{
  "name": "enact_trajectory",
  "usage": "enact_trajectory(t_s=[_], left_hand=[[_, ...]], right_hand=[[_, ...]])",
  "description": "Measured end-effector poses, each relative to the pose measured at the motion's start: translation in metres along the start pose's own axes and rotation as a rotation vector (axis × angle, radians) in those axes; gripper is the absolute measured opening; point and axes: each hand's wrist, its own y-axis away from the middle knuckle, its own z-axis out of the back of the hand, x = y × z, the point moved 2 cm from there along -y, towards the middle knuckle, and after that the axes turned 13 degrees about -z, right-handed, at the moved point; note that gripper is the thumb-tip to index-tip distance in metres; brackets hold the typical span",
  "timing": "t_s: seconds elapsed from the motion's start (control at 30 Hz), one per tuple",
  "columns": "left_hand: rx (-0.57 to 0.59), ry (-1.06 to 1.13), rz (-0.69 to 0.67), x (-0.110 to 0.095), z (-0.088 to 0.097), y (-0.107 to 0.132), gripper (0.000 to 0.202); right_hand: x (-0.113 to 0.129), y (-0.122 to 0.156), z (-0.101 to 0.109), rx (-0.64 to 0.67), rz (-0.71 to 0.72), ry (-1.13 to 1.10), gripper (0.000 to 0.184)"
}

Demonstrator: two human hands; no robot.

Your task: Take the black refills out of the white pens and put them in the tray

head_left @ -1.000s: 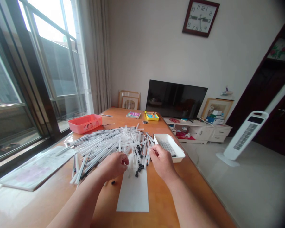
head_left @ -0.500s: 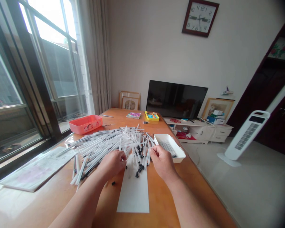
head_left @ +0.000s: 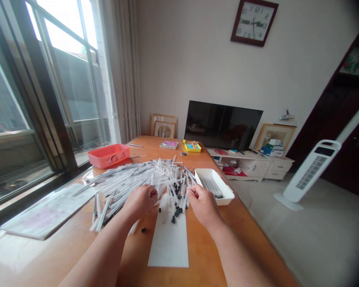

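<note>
White paper (head_left: 169, 249) lies closest, at 6 o'clock on the surface (head_left: 203, 251). Black caps (head_left: 176, 213) dot its far end. From the caps, the left hand (head_left: 140, 200) is at 10 and the right hand (head_left: 205, 202) at 2, fingers (head_left: 195, 190) curled; I can't tell if they pinch anything. Tubes (head_left: 128, 178) pile at 11; likely light, stiff, slippery, best held midway.

White tubes (head_left: 128, 179) heaped, black caps (head_left: 176, 214) scattered

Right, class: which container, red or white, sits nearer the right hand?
The white container, beside the right hand, with thin grey rods inside; the red container stands farther off, across the pile of white sticks.
</note>
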Motion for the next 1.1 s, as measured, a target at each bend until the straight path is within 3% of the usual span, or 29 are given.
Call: enact_trajectory(t_s=[0.17, 0.7, 0.8, 0.97, 1.1], left_hand=[[0.099, -0.06, -0.022, -0.013, 0.008, 0.003, 0.015], [0.173, -0.095, -0.026, -0.019, 0.006, 0.008, 0.015], [0.14, -0.07, 0.002, -0.017, 0.007, 0.006, 0.015], [0.04, 0.185, 0.033, -0.019, 0.006, 0.003, 0.017], [0.069, 0.619, 0.096, -0.034, 0.002, 0.007, 0.023]], right_hand=[[0.001, 0.001, -0.003, 0.009, 0.009, -0.002, 0.025], [0.003, 0.003, -0.001, 0.006, 0.028, 0.01, 0.024], [0.006, 0.004, -0.001, 0.003, 0.032, 0.011, 0.024], [0.02, 0.013, -0.009, 0.067, 0.159, -0.007, 0.019], [0.027, 0.021, -0.023, 0.18, 0.276, 0.001, 0.04]])
